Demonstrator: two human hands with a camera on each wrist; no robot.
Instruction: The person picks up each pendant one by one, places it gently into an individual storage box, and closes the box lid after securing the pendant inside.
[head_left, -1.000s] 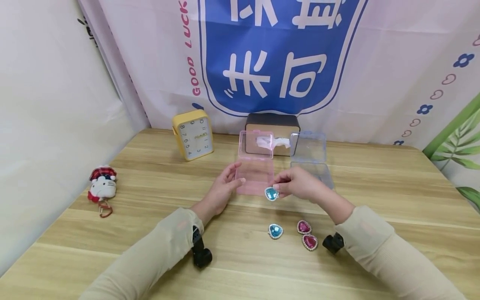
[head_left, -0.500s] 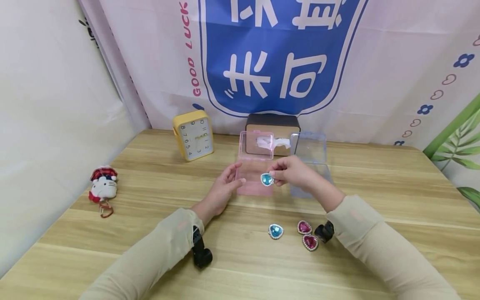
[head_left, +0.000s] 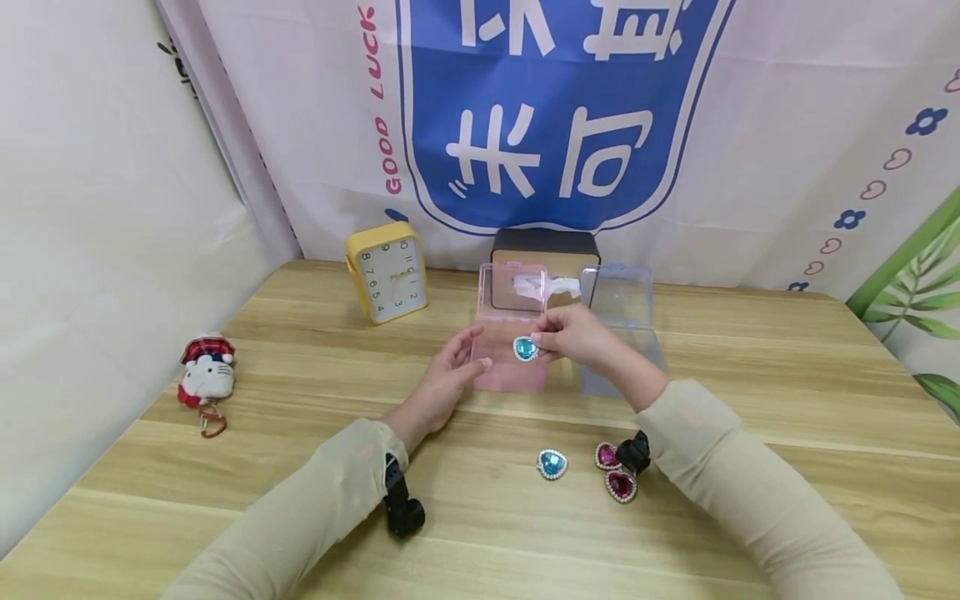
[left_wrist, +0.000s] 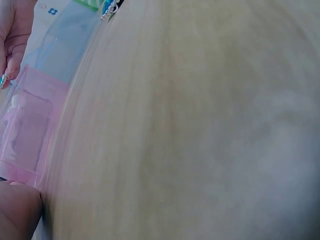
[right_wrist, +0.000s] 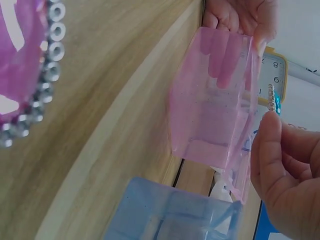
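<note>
My right hand (head_left: 576,335) pinches a heart-shaped blue gem (head_left: 525,348) with a beaded silver rim between thumb and fingertips. It is held over a clear pink plastic box (head_left: 512,380) whose lid stands raised at the back. In the right wrist view the gem (right_wrist: 278,102) appears edge-on, above the box's rim. My left hand (head_left: 441,383) rests against the left side of the pink box, fingers extended and thumb at the front corner. Another blue heart gem (head_left: 552,464) lies on the table, and two pink heart gems (head_left: 621,486) lie to its right, partly covered by the wrist camera.
A clear blue box (head_left: 602,383), lid up, stands right of the pink one. Behind them is a tissue box (head_left: 545,242). A yellow clock (head_left: 387,272) stands back left, and a plush keychain (head_left: 207,377) lies at the table's left edge.
My right hand has carried the blue gem up, back and left, from the pink box's front right corner to over the box. The left hand has stayed in place.
</note>
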